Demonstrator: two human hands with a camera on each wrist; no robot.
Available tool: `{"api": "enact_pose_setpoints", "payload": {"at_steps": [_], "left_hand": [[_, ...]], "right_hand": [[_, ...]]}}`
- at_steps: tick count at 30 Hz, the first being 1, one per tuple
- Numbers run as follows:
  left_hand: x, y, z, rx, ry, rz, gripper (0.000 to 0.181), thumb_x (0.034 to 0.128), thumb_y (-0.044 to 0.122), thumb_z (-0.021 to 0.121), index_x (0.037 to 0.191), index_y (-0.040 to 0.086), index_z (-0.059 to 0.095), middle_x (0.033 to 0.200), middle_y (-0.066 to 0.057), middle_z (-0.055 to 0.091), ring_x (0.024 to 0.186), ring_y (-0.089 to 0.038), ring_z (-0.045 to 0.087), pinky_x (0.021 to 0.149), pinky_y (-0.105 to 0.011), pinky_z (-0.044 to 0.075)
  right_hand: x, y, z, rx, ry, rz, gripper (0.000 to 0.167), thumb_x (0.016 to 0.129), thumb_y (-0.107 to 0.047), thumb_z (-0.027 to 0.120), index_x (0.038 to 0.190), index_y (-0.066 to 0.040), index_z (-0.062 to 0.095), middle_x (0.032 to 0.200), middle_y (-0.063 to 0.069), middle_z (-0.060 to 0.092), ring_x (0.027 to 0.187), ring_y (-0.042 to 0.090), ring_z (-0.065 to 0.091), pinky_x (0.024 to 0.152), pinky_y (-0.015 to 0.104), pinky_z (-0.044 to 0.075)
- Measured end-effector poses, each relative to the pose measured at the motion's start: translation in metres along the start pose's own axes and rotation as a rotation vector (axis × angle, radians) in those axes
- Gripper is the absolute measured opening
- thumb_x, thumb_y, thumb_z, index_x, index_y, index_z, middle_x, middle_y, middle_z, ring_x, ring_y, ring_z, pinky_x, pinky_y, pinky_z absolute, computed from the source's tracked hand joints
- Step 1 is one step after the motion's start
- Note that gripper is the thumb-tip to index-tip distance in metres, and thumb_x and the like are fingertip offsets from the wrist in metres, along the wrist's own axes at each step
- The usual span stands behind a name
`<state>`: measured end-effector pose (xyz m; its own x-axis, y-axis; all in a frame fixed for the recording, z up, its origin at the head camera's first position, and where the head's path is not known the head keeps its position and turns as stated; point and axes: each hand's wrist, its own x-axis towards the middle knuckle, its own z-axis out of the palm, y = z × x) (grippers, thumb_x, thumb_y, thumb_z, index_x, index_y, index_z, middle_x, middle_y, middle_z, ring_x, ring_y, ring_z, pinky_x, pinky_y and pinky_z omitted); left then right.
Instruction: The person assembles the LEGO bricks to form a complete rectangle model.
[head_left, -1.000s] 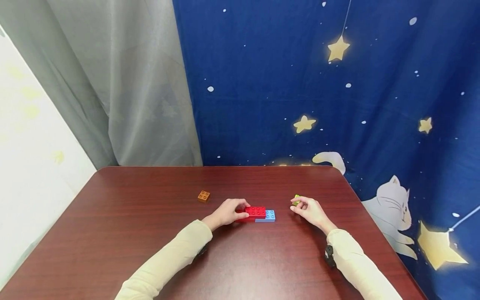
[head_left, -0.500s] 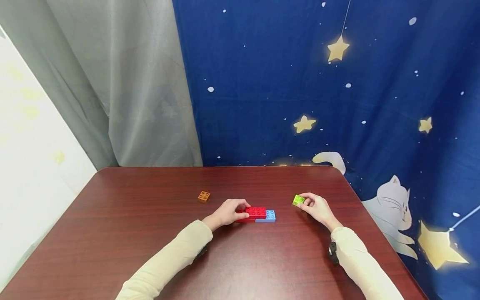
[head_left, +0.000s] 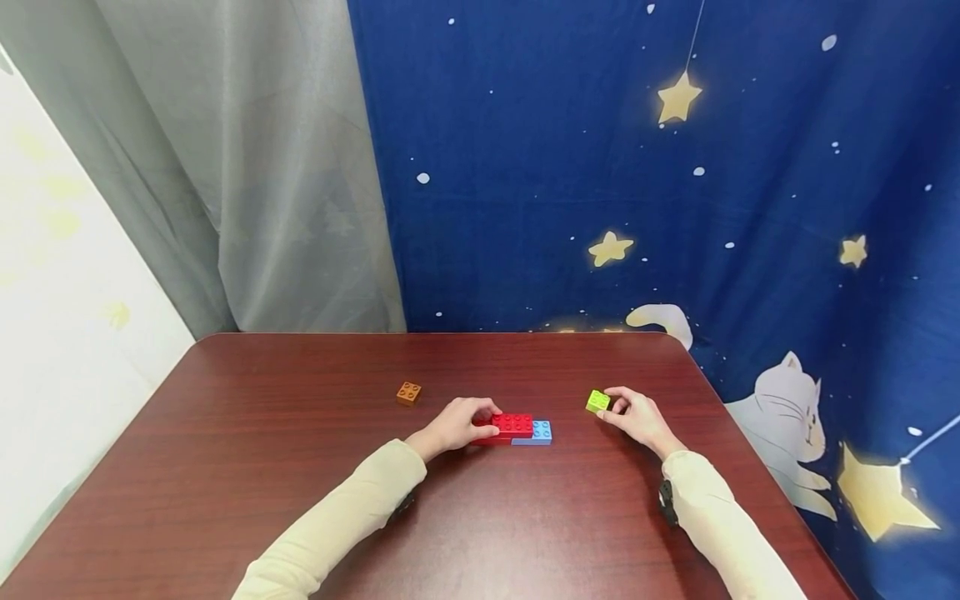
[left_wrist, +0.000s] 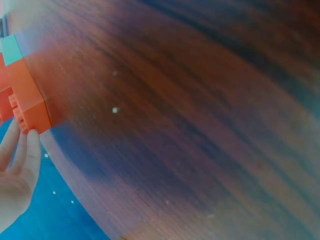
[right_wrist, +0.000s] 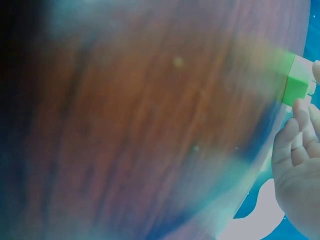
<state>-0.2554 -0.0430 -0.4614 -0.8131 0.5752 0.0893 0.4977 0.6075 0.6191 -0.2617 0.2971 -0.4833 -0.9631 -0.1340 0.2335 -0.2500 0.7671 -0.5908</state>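
Two stacked red bricks (head_left: 513, 425) sit near the middle of the table with a light blue brick (head_left: 542, 432) at their right. My left hand (head_left: 453, 427) grips the left end of the red bricks between thumb and fingers. In the left wrist view, fingertips touch the end of the red brick (left_wrist: 31, 95). To the right, a lime green brick (head_left: 597, 401) rests on the table, and my right hand (head_left: 639, 421) has thumb and fingers at its right side. The right wrist view shows the fingers right by the green brick (right_wrist: 296, 82).
A small orange brick (head_left: 408, 392) lies on the table to the left of and behind the red bricks. The brown table (head_left: 300, 367) ends at a grey curtain (head_left: 300, 208) and a blue curtain (head_left: 525, 167) with stars and a cat.
My right hand has shifted a little to the right, from over the green brick to its right side, so more of the brick shows. The left hand and its bricks have stayed in place.
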Motion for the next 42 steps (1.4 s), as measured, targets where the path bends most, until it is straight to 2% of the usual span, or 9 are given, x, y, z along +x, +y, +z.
{"api": "enact_pose_setpoints", "payload": {"at_steps": [14, 25, 33, 42], "left_hand": [[0.0, 0.001, -0.001, -0.003, -0.002, 0.011, 0.025, 0.0794, 0.024, 0.066, 0.102, 0.014, 0.061, 0.093, 0.0, 0.062, 0.084, -0.011, 0.055, 0.078, -0.03, 0.043], [0.0, 0.0, -0.001, -0.013, -0.008, 0.001, 0.025, 0.0798, 0.024, 0.066, 0.102, 0.014, 0.061, 0.094, 0.0, 0.062, 0.085, -0.01, 0.055, 0.079, -0.03, 0.043], [0.0, 0.001, -0.002, -0.012, -0.003, 0.004, 0.025, 0.0795, 0.024, 0.066, 0.102, 0.014, 0.061, 0.093, 0.0, 0.062, 0.084, -0.01, 0.055, 0.079, -0.03, 0.043], [0.0, 0.0, 0.0, -0.007, 0.004, 0.005, 0.025, 0.0796, 0.024, 0.066, 0.102, 0.014, 0.061, 0.092, 0.001, 0.062, 0.084, -0.01, 0.054, 0.078, -0.03, 0.043]], "right_hand": [[0.007, 0.0, 0.006, -0.065, -0.027, 0.018, 0.039, 0.071, -0.017, 0.072, 0.105, -0.001, 0.059, 0.067, -0.003, 0.053, 0.063, 0.015, 0.048, 0.062, 0.031, 0.037], [0.006, 0.002, 0.005, -0.062, -0.018, -0.018, 0.037, 0.07, -0.015, 0.074, 0.102, -0.001, 0.062, 0.082, 0.007, 0.057, 0.07, 0.019, 0.051, 0.062, 0.032, 0.041], [0.002, -0.001, -0.001, -0.018, -0.053, 0.01, 0.038, 0.071, -0.012, 0.072, 0.105, -0.001, 0.06, 0.087, 0.01, 0.059, 0.059, 0.014, 0.049, 0.056, 0.029, 0.041], [-0.004, 0.001, -0.003, 0.002, -0.08, 0.013, 0.038, 0.072, -0.012, 0.072, 0.106, -0.001, 0.059, 0.085, 0.008, 0.059, 0.056, 0.013, 0.048, 0.053, 0.027, 0.041]]}}
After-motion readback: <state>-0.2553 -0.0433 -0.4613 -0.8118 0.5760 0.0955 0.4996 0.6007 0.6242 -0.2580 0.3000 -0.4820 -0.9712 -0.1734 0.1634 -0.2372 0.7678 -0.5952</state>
